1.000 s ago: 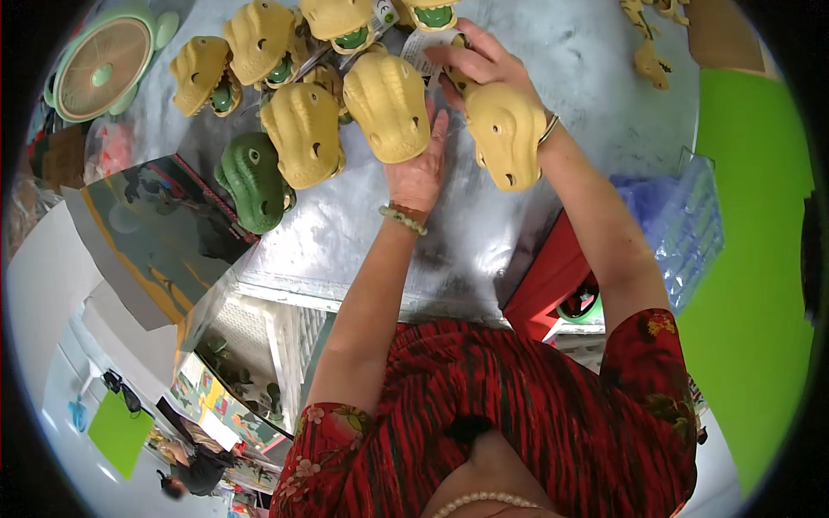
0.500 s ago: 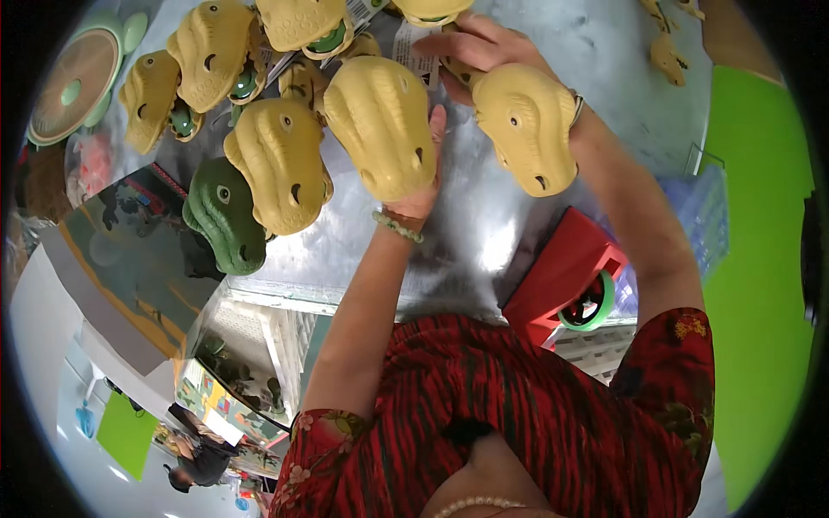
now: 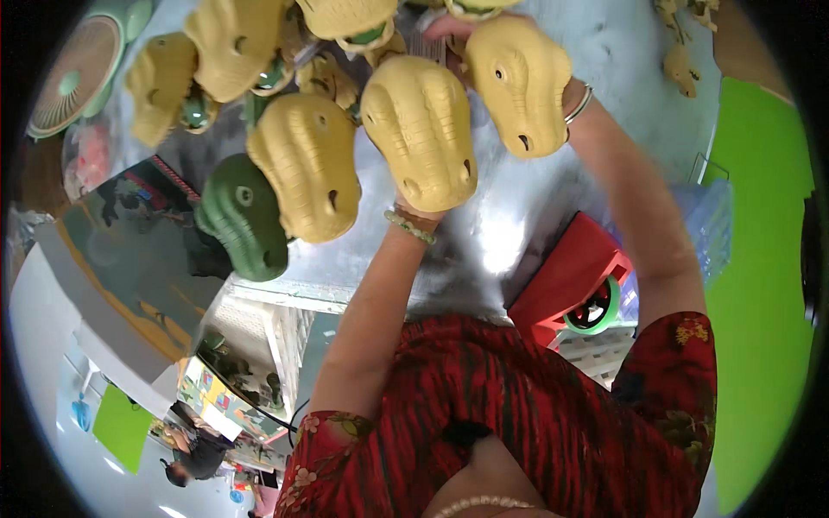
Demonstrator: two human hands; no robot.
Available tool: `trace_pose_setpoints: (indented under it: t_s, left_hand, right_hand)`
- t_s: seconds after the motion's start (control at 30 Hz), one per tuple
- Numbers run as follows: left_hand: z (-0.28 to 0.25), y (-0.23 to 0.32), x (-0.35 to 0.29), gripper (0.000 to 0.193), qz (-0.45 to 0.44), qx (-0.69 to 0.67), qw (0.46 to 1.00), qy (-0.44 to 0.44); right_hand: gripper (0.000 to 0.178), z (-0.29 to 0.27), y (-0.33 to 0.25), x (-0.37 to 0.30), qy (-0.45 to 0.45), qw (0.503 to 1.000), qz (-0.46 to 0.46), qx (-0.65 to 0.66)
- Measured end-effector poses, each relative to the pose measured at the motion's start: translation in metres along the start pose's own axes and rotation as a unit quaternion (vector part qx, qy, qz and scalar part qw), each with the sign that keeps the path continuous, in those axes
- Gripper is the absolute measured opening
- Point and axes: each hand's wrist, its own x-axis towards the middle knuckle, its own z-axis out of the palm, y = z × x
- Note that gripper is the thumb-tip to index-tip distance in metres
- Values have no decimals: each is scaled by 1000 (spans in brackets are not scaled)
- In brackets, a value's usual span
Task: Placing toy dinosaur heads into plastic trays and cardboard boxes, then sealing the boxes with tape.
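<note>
My left hand (image 3: pixel 408 205) reaches under a yellow dinosaur toy (image 3: pixel 420 138); the big head covers its fingers, so only the wrist with a beaded bracelet shows. Another yellow dinosaur toy (image 3: pixel 518 86) lies over my right hand (image 3: pixel 449 25), which is closed around its body, with fingertips showing beyond the head. To the left are one more yellow dinosaur toy (image 3: pixel 306 168) and a green dinosaur toy (image 3: pixel 242 216). Several other yellow ones crowd the far side, among them one toy (image 3: pixel 233 43) with green inside its mouth. A pale printed tag is partly visible near my right fingers.
The toys lie on a grey metal-looking table (image 3: pixel 622 52). A red box (image 3: pixel 566 276) with a green-rimmed wheel stands near its right front edge, by blue plastic wrapping (image 3: pixel 704 224). A green fan (image 3: pixel 78 78) sits far left, above a dark printed carton (image 3: pixel 138 233). Another person is lower left.
The yellow toy over my left hand has shifted right and turned slightly, covering my thumb. My right hand and its toy have moved farther away. The other left-side toys appear slightly farther right.
</note>
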Motion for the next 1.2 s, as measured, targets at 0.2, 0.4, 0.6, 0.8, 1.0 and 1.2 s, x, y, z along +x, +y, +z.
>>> trace_pose_setpoints:
  t_s: [0.2, 0.4, 0.6, 0.8, 1.0, 1.2]
  left_hand:
    - [1, -1, 13, 29, -48, -138, 988, 48]
    - [-8, 10, 14, 24, -76, -187, 979, 19]
    - [-53, 7, -8, 35, 51, -20, 998, 43]
    - [-147, 11, -94, 25, -72, -137, 987, 47]
    - [-349, -19, -152, 17, -161, 43, 920, 354]
    - [-439, -131, -167, 68, -332, 432, 812, 210]
  right_hand:
    - [27, 13, -3, -10, 70, 995, -35, -67]
    - [42, 13, -21, -20, 158, 940, 175, 247]
    - [64, -2, -26, -26, 73, 994, 62, 58]
    - [37, -96, -67, -74, -6, 938, 118, -326]
    - [25, -39, -221, -53, 93, 983, 153, 38]
    - [52, 149, -277, 73, 94, 995, -27, -19]
